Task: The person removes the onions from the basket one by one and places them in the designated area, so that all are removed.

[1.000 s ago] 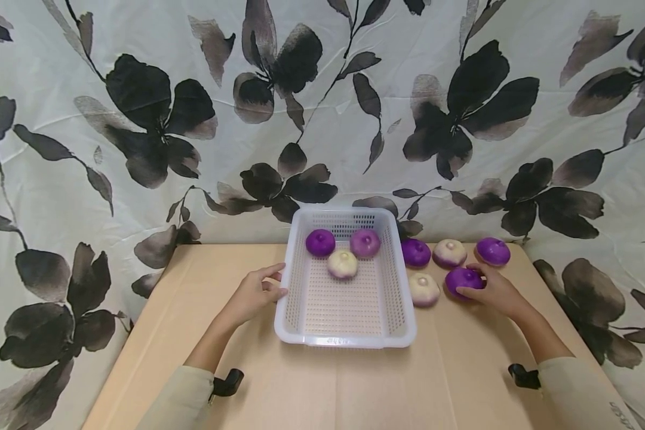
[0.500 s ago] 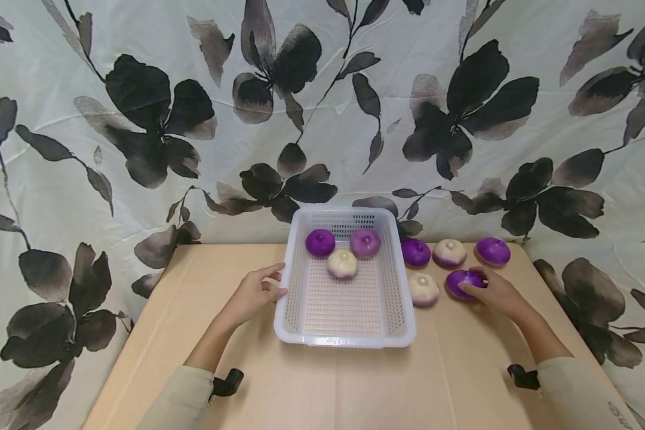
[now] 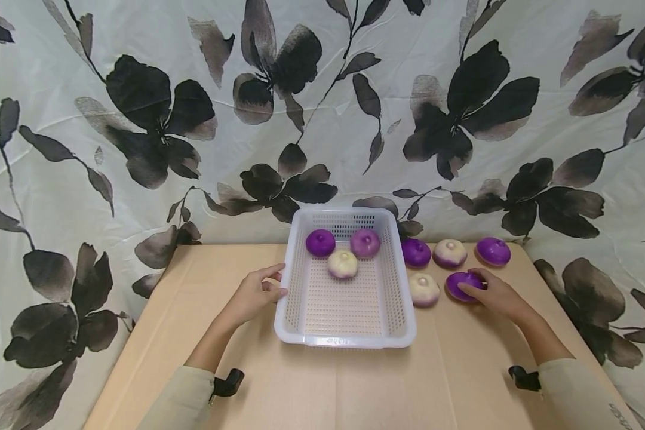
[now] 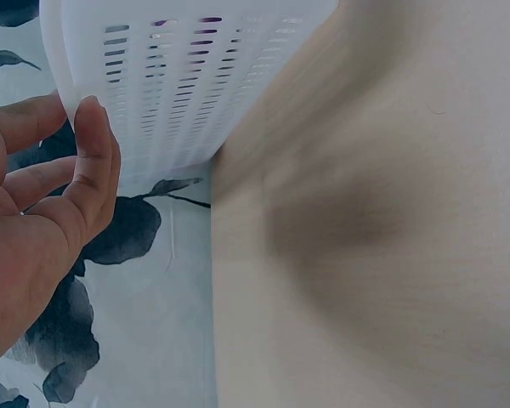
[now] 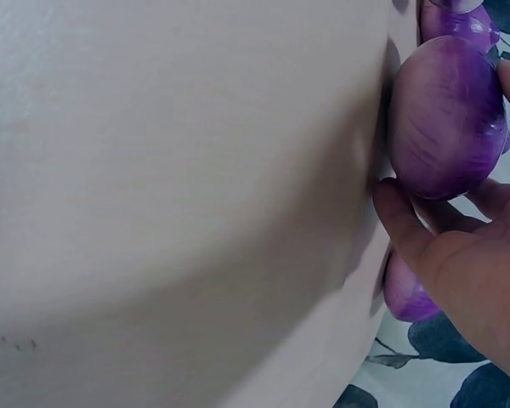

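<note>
A white perforated plastic basket point(image 3: 346, 341) stands mid-table, holding two purple onions point(image 3: 320, 243) and a pale one point(image 3: 342, 264) with a purple underside. My left hand point(image 3: 252, 295) holds the basket's left side, with thumb and fingertips at the rim in the left wrist view. On the right, my right hand point(image 3: 497, 291) grips a purple onion point(image 3: 458, 286), which sits low over the table. The right wrist view shows the fingers curved around this glossy onion point(image 5: 446, 119); part of the grip lies outside that view.
Several onions lie right of the basket: a purple one point(image 3: 415, 253) and a pale one point(image 3: 424, 290) beside its wall, a pale one point(image 3: 450, 253) behind, and a purple one point(image 3: 493, 251) near the back corner. A floral cloth point(image 3: 376, 161) hangs behind the wooden table point(image 3: 376, 388).
Both hands stay almost still. The right hand's fingers shift very slightly on the purple onion; the basket keeps its place.
</note>
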Demonstrator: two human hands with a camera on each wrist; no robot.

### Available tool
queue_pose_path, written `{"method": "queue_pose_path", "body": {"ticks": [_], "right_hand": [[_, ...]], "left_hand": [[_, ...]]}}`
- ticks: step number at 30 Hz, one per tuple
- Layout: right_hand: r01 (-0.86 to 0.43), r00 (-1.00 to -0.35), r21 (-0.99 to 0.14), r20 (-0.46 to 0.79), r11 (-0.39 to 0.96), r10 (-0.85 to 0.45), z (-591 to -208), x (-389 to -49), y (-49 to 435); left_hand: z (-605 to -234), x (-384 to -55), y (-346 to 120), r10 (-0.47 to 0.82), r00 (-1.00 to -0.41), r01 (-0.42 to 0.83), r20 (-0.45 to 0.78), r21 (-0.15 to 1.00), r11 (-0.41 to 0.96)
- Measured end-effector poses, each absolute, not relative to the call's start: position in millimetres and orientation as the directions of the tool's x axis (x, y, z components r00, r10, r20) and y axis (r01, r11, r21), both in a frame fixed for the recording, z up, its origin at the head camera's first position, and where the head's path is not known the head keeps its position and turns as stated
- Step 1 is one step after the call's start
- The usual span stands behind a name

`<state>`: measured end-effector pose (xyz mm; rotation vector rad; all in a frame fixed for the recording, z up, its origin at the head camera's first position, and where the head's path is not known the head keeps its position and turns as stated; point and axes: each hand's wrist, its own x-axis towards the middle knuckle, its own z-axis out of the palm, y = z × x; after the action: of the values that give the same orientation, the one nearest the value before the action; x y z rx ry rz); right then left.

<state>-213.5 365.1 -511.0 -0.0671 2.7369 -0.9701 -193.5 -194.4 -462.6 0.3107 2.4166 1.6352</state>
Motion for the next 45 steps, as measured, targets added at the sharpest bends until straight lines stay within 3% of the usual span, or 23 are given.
{"method": "queue_pose_path", "body": {"ticks": [45], "right_hand": [[0.015, -0.965, -0.659, -0.205, 0.752, -0.161, -507.7, -207.1, 365.0]], "left_hand": [[-462.1, -192.9, -193.9, 0.277, -0.959, 0.050, -0.058, 0.929, 0.366]]}}
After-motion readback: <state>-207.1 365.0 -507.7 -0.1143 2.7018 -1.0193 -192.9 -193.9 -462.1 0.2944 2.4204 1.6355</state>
